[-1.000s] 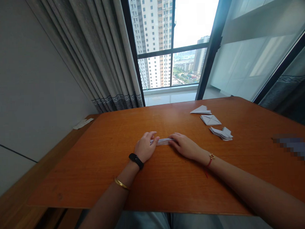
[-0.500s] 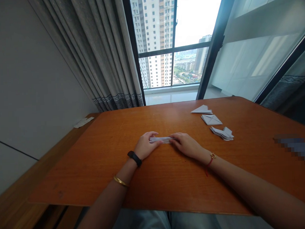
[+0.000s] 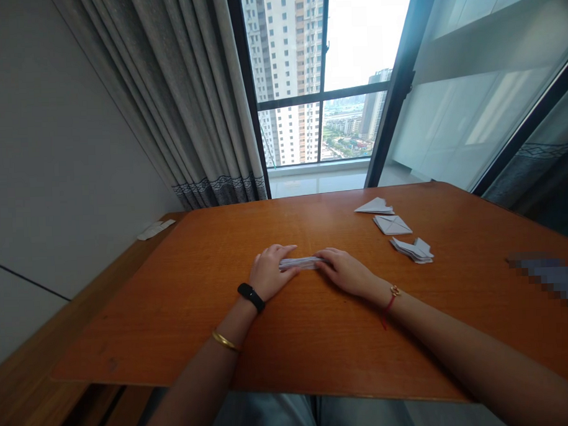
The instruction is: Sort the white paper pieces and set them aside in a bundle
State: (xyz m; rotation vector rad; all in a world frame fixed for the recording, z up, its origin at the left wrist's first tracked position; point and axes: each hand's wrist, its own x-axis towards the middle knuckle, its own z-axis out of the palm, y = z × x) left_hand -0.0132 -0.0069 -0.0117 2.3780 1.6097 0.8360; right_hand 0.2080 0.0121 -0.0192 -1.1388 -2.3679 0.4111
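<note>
So the paper (image 3: pixel 305 262) is a thin, layered white strip lying crosswise near the middle of the tabletop (image 3: pixel 175 304), right between both hands. Right hand (image 3: pixel 344 272) is pinching its right end, thumb on the near side, fingers on the far side. Left hand (image 3: pixel 270 272) is wrapped around the other end with thumb and forefinger spread apart, thumb along the near edge; honestly can't tell how firmly it's gripping. Over to the right there's a loose row of folded white pieces: a pointy one (image 3: pixel 375 205) farthest back, a squarish one (image 3: pixel 393 225) just in front, then a bent-looking one (image 3: pixel 413 251) nearest. Black band (image 3: pixel 251 297) and gold bangle (image 3: pixel 224 340) on the left arm, red string (image 3: pixel 389 302) on the right wrist.
</note>
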